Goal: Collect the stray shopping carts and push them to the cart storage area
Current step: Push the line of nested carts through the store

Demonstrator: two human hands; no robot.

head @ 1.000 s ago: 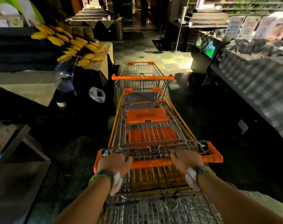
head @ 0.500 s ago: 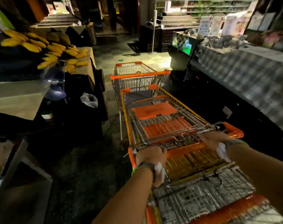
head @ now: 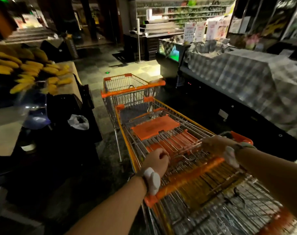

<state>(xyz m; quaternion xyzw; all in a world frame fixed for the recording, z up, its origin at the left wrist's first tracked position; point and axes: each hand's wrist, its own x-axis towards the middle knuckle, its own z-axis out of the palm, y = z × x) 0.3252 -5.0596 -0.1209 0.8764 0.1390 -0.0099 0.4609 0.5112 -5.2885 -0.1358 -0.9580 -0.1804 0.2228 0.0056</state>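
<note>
Nested carts (head: 163, 131) fill aisle centre, front cart (head: 127, 89) nose toward tiled floor (head: 93, 72). Left hand (head: 157, 159) curled at basket's rear wire; right hand (head: 215, 145) grips rear wire. Banana table (head: 66, 82) just left, covered counter (head: 246, 85) right.

A nested row of wire shopping carts (head: 163, 131) with orange trim and orange handles runs from five o'clock toward twelve. A stray cart (head: 127, 89), same make, stands at twelve o'clock, its orange handle bar touching the row's nose.
</note>
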